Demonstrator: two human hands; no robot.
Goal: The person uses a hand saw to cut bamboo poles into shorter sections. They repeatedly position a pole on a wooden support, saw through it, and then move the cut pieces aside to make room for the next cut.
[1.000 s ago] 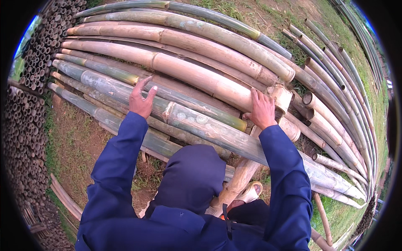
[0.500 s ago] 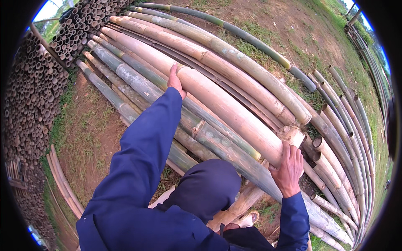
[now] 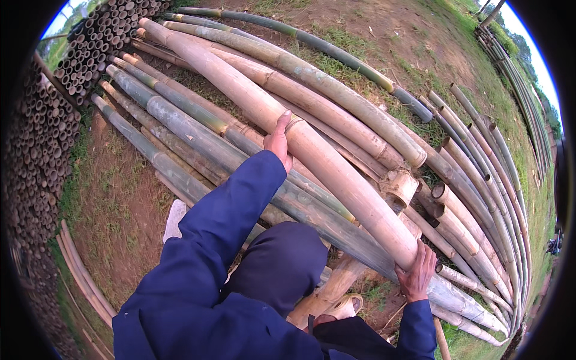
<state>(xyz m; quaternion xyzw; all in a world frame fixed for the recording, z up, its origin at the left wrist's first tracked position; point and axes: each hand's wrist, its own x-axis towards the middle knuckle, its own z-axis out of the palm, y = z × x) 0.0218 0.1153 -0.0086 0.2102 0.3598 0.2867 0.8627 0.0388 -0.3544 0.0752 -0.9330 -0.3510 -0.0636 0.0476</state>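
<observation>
A thick, pale pinkish bamboo pole (image 3: pixel 342 174) slants across the row of other poles, from far left to near right. My left hand (image 3: pixel 279 141) grips it around a joint near its middle, the thumb pointing up along its side. At the near end, my right hand (image 3: pixel 417 275) is wrapped over the cut end, with the fingers on top. Beneath and beside it lies a long green-grey bamboo pole (image 3: pixel 324 216). A short pale bamboo piece with an open end (image 3: pixel 399 186) sits crosswise just beyond the held pole.
Several bamboo poles (image 3: pixel 288 60) lie side by side beyond the held one. More poles (image 3: pixel 480 204) lie bunched at the right. At the left rises a tall stack of cut bamboo (image 3: pixel 42 138), hollow ends facing me. My bent knee (image 3: pixel 282 258) is close below the poles.
The held pole has turned: its near end has come toward me and away from the short crosswise piece, whose open end now shows. Both hands have moved with it, still gripping.
</observation>
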